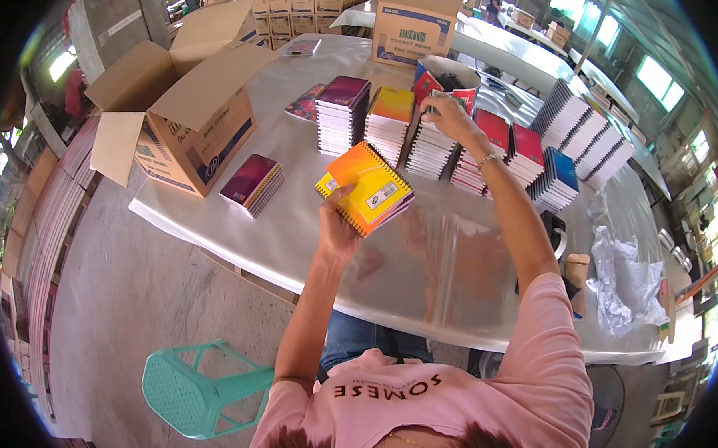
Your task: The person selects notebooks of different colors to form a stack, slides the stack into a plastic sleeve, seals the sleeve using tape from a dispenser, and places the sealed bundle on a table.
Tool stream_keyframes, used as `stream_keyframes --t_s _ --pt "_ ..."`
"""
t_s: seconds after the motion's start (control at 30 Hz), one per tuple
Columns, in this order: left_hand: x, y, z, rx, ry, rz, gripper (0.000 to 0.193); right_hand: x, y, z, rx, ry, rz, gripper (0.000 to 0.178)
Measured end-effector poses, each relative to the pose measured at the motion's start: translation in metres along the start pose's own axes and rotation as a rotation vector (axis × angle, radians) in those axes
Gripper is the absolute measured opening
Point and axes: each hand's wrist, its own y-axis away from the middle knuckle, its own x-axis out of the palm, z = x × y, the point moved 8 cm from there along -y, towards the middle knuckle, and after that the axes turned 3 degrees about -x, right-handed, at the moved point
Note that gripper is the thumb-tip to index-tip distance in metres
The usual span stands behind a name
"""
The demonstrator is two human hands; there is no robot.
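Note:
My left hand (340, 229) is closed round a small bundle of pocket spiral notebooks (371, 193), yellow and orange on top, held tilted over the table's near side. Farther off, my right hand (453, 122) reaches to the top of a tall stack of spiral notebooks (430, 153), its fingers curled on the uppermost one, whose cover is mostly hidden. Left of that stack stand a yellow-covered stack (390, 118) and a maroon-covered stack (342, 113). Red stacks (493, 130) and a blue stack (556, 179) stand to its right.
An open carton (199, 139) sits at the table's left, with a short maroon notebook pile (253, 184) beside it. Another carton (415, 29) and a round container (463, 71) stand behind. Crumpled plastic (622, 280) lies right. A green stool (194, 391) is on the floor.

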Motion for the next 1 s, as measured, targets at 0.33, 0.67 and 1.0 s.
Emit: stream_keyframes --t_s 0.33,0.67,1.0 --pt "0.046 0.000 0.021 0.020 -0.086 0.024 0.057 -0.071 0.071 0.017 0.308 -0.571 -0.746 0.017" --pt "0.050 -0.005 0.022 0.103 -0.302 -0.075 0.040 -0.060 0.098 0.076 0.140 -0.215 -0.593 0.021" --pt "0.044 -0.004 0.036 -0.045 -0.295 -0.074 0.046 -0.050 0.110 -0.054 0.324 0.242 -0.158 0.044"
